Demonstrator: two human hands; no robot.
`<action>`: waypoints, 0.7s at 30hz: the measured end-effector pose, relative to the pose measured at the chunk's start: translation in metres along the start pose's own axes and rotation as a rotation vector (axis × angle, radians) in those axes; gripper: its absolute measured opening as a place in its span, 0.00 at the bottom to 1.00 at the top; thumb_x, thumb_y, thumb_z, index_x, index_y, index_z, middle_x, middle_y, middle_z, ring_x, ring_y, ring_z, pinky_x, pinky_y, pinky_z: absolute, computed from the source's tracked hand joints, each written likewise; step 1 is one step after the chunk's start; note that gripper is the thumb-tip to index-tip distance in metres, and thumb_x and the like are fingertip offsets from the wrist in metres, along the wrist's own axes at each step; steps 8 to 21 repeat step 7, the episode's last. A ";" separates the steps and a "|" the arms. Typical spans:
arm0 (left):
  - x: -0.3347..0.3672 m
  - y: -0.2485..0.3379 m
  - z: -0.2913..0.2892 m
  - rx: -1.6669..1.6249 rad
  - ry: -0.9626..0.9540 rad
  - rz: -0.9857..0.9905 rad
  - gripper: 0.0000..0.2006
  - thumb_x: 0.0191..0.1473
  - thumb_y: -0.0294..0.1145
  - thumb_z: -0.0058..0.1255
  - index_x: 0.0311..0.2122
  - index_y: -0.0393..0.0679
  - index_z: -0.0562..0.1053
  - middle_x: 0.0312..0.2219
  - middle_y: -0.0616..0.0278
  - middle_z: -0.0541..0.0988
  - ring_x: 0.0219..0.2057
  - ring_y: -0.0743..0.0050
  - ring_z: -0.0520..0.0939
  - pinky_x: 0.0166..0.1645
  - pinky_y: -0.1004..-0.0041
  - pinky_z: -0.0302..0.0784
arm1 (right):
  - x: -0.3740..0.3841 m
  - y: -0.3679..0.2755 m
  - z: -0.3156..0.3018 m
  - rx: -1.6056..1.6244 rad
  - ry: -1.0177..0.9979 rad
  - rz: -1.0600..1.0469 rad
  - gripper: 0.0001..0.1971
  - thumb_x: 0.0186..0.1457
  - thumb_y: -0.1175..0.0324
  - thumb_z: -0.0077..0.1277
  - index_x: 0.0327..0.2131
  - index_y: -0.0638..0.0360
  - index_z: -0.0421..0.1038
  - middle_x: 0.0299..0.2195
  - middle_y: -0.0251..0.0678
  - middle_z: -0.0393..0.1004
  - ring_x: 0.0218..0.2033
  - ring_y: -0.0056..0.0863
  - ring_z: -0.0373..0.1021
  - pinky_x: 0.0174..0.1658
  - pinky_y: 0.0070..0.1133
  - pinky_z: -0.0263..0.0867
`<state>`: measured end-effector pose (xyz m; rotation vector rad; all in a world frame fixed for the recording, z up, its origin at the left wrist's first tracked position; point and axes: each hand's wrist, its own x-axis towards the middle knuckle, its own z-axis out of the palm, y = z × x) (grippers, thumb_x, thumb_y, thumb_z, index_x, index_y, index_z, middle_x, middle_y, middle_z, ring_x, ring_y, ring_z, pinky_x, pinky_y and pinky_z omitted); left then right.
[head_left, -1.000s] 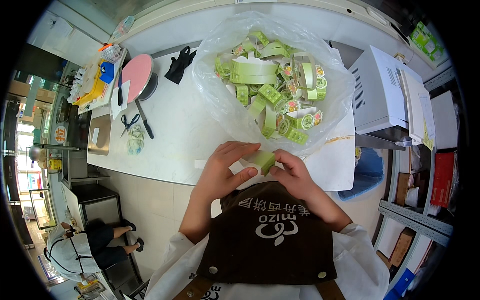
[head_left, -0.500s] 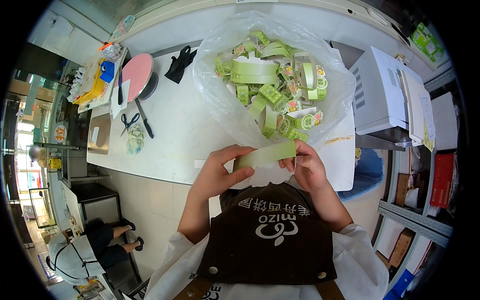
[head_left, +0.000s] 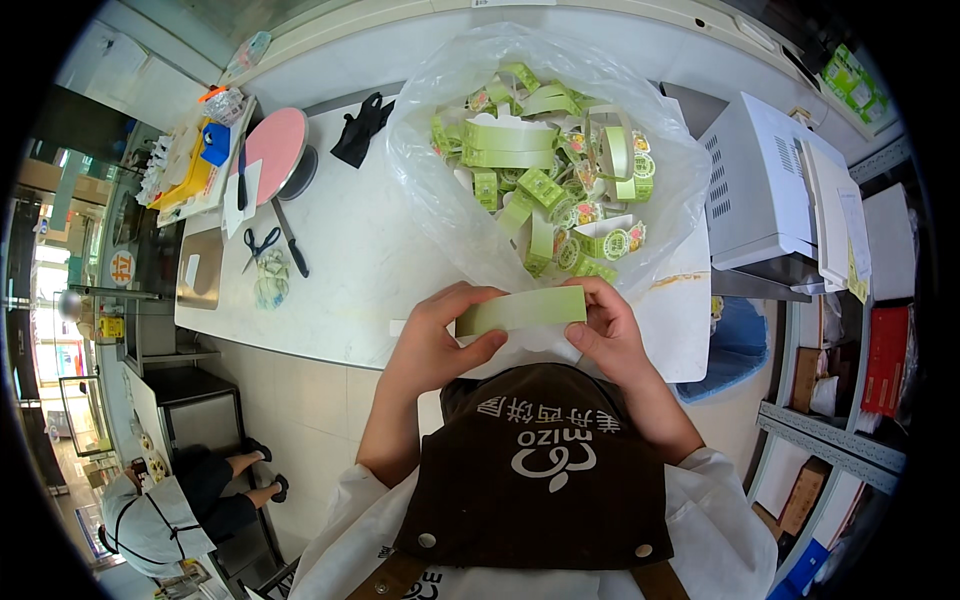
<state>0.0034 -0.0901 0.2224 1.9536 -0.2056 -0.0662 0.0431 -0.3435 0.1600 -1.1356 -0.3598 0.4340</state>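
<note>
Between my hands, just above the table's near edge, is a folded green and white paper band [head_left: 522, 309], its pale green strip facing up. My left hand [head_left: 437, 330] pinches the band's left end, thumb below and fingers behind. On its right end, my right hand [head_left: 607, 330] grips with thumb and fingers. A white scalloped edge shows under the strip. Beyond my hands lies an open clear plastic bag [head_left: 430, 215] filled with several similar green paper bands [head_left: 510, 145], some with flower prints and round lacy labels.
On the white table [head_left: 350, 240] at left are scissors [head_left: 261, 245], a knife [head_left: 291, 240], a crumpled wrapper [head_left: 271, 280], a pink cake turntable [head_left: 275, 145] and a black glove [head_left: 360, 130]. A white machine [head_left: 760, 190] stands at right. Another person [head_left: 165, 520] is at lower left.
The paper band has levelled out and moved slightly left and down. My right hand's thumb has come round to the front of the band's right end.
</note>
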 end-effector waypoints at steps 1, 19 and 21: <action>0.001 0.002 0.000 0.009 -0.006 -0.001 0.21 0.48 0.23 0.66 0.50 0.41 0.78 0.34 0.62 0.80 0.32 0.72 0.77 0.38 0.74 0.73 | 0.000 0.000 -0.001 -0.007 -0.003 0.011 0.28 0.58 0.63 0.64 0.57 0.63 0.65 0.50 0.34 0.72 0.53 0.24 0.67 0.59 0.25 0.60; -0.001 0.005 0.001 -0.027 -0.041 -0.003 0.24 0.49 0.21 0.63 0.54 0.42 0.76 0.36 0.64 0.80 0.34 0.75 0.76 0.41 0.74 0.72 | -0.001 0.001 -0.003 -0.053 -0.034 0.007 0.25 0.59 0.68 0.63 0.58 0.61 0.67 0.48 0.30 0.72 0.50 0.21 0.65 0.57 0.24 0.59; -0.001 0.005 0.001 -0.027 -0.041 -0.003 0.24 0.49 0.21 0.63 0.54 0.42 0.76 0.36 0.64 0.80 0.34 0.75 0.76 0.41 0.74 0.72 | -0.001 0.001 -0.003 -0.053 -0.034 0.007 0.25 0.59 0.68 0.63 0.58 0.61 0.67 0.48 0.30 0.72 0.50 0.21 0.65 0.57 0.24 0.59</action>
